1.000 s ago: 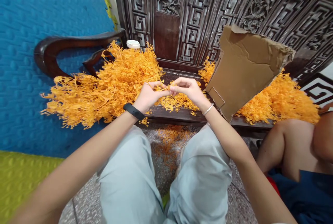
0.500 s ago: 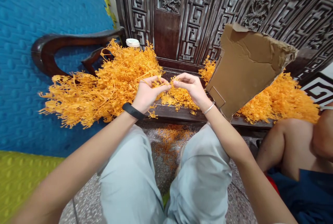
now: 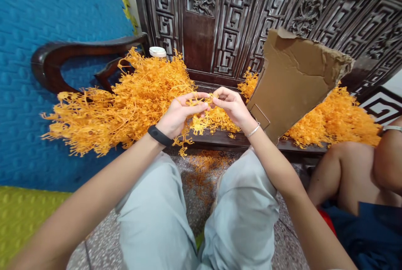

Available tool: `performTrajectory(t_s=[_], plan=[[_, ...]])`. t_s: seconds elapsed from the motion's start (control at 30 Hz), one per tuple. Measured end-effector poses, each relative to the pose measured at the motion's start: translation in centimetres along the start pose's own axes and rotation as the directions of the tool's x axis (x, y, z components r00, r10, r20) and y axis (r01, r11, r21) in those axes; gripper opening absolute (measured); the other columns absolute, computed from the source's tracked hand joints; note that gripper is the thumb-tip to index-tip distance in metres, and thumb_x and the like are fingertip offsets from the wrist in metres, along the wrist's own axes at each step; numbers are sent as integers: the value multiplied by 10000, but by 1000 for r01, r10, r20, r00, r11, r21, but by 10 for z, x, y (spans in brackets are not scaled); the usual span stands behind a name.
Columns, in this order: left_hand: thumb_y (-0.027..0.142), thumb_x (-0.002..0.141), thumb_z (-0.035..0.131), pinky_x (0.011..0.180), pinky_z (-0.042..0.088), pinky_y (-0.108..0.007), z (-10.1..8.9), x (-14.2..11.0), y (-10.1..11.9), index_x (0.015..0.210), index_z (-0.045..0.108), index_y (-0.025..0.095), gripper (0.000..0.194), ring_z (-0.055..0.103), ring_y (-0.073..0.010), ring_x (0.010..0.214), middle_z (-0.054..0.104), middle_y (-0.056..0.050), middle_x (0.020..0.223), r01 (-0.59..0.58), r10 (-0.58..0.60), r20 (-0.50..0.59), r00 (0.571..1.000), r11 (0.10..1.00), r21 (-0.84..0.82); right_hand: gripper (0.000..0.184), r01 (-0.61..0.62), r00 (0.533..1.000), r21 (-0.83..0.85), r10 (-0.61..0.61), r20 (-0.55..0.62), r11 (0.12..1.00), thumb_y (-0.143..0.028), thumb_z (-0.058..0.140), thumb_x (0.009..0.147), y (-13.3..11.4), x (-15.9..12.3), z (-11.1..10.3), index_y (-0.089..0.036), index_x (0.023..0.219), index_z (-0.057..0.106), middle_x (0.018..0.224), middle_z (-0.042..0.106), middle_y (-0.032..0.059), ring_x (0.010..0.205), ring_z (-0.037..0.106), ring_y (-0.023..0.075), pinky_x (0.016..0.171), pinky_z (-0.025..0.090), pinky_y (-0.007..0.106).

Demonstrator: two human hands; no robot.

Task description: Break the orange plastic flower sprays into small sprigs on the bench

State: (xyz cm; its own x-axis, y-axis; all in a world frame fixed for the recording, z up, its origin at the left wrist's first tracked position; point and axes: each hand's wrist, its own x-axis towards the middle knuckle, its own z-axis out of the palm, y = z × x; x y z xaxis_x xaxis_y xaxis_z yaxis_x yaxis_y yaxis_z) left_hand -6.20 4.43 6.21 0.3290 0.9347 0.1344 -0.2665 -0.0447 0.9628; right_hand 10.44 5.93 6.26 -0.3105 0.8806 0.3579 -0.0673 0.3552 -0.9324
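My left hand (image 3: 177,115), with a black band at its wrist, pinches an orange branched plastic-looking piece (image 3: 192,102), thumb and fingers closed. Close beside it, my right hand (image 3: 233,106) has its fingertips together on the near end of orange bits (image 3: 212,96); whether both hands grip one same piece I cannot tell. A large heap of orange branched pieces (image 3: 135,98) lies to the left of my hands. Beneath them, more loose orange bits (image 3: 220,121) cover part of the dark wooden bench (image 3: 216,138). Several strands hang below my left hand.
A brown cardboard sheet (image 3: 292,81) stands tilted on the bench, with another orange heap (image 3: 348,115) behind it. A white-lidded container (image 3: 157,52) stands behind the left heap. Orange scraps (image 3: 205,169) litter the floor. A person's bare knee (image 3: 348,161) is at the right.
My fingertips have come closer together, with the right hand still pinching. Orange strands now hang lower beneath my left hand. The whole view has shifted slightly.
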Motion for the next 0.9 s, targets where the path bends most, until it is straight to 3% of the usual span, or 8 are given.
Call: performTrajectory(t_s=[0.13, 0.3, 0.5, 0.6, 0.77, 0.9], plan=[[342, 568, 773, 538, 380, -239, -1, 0, 0, 688, 629, 170, 254, 490, -85, 547, 588, 9, 604, -18, 18, 59, 998, 1000, 7, 265, -1, 1000, 31, 1, 20, 1000, -358, 722, 648, 2, 0, -1, -173, 717, 546, 669, 566, -26, 631, 533, 86, 671, 456, 255], [455, 521, 773, 476, 307, -249, 0, -2, 2, 495, 492, 174, 399, 376, -69, 463, 443, 35, 490, -1, 0, 183, 983, 1000, 4, 278, -53, 988, 98, 37, 152, 994, -370, 714, 675, 3, -2, 1, -156, 729, 545, 645, 554, -20, 605, 522, 80, 637, 445, 244], [309, 571, 702, 486, 336, -265, 11, -6, 7, 377, 344, 184, 426, 336, -64, 398, 306, 49, 367, 16, -9, 113, 994, 998, -67, 320, -68, 963, 164, 21, 270, 984, -401, 703, 695, -1, -7, 6, -165, 740, 492, 641, 565, -26, 606, 539, 80, 624, 462, 241], [231, 556, 654, 430, 290, -243, 15, -9, 11, 382, 318, 180, 382, 280, -42, 366, 276, 57, 364, 55, -44, 98, 994, 992, -116, 349, -86, 958, 218, 20, 287, 972, -405, 720, 677, -3, -9, 8, -169, 733, 468, 605, 544, -46, 583, 534, 72, 597, 452, 226], [172, 580, 556, 397, 265, -222, 14, -12, 15, 396, 257, 174, 351, 276, -36, 342, 252, 50, 357, 110, -77, 168, 983, 974, -198, 354, -120, 954, 338, 14, 299, 933, -380, 720, 692, -5, -13, 13, -162, 718, 442, 579, 516, -51, 549, 509, 55, 543, 408, 198], [146, 615, 528, 394, 275, -208, 14, -16, 19, 406, 215, 163, 377, 264, -24, 324, 231, 49, 351, 137, -101, 159, 982, 962, -235, 426, -166, 954, 398, 46, 295, 902, -404, 752, 639, -4, -15, 18, -180, 695, 394, 558, 475, -66, 509, 461, 47, 518, 390, 196]])
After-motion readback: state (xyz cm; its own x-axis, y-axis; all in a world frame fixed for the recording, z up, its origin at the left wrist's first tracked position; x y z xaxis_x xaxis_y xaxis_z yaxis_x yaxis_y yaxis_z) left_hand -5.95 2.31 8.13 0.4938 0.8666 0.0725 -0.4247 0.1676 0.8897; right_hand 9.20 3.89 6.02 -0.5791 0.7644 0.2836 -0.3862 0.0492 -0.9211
